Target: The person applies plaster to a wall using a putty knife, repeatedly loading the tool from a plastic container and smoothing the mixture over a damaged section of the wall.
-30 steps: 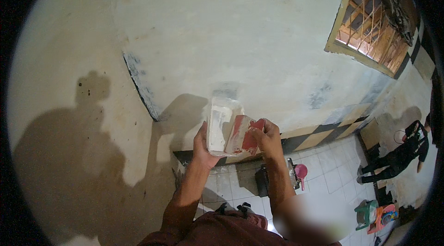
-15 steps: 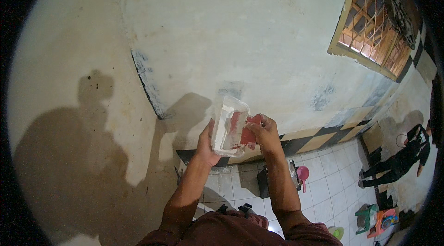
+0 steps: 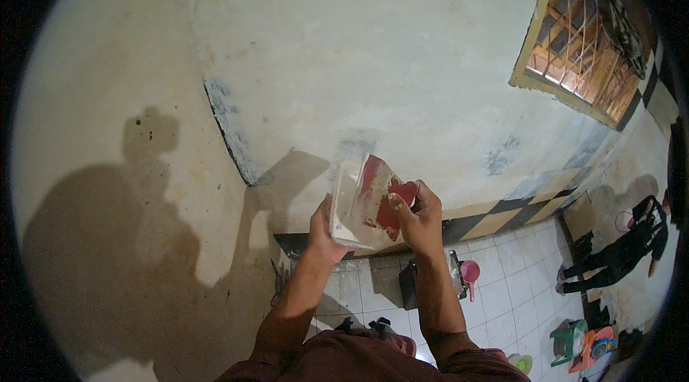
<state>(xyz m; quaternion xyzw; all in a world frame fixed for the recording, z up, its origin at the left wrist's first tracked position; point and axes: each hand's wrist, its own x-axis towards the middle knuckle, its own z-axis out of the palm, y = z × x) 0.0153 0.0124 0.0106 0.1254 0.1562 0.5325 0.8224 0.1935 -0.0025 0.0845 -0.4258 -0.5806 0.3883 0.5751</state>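
My left hand [image 3: 324, 235] is closed round the left side of a whitish tray [image 3: 344, 218] with white paste on its inside. In my right hand [image 3: 423, 222] is a red putty scraper [image 3: 391, 218], pinched with the thumb on its near face and the other fingers mostly hidden behind. Whitish paste smears much of the scraper's blade, and its red edge shows at the top. The blade overlaps the tray's right part, hiding some of the inside. Both are held up in front of the patchy pale wall [image 3: 373, 87].
A barred window [image 3: 583, 52] is at the upper right. Below, a pink dipper [image 3: 470, 271] lies by a black box-like object [image 3: 408, 287] on the white tiled floor [image 3: 495, 306]. Green and orange stools [image 3: 569, 339] stand lower right. Another person [image 3: 616, 256] in dark clothes stands far right.
The scraper has turned and come further over the tray, so its blade reaches the tray's upper edge. My right hand has shifted slightly right. My left hand stays on the tray.
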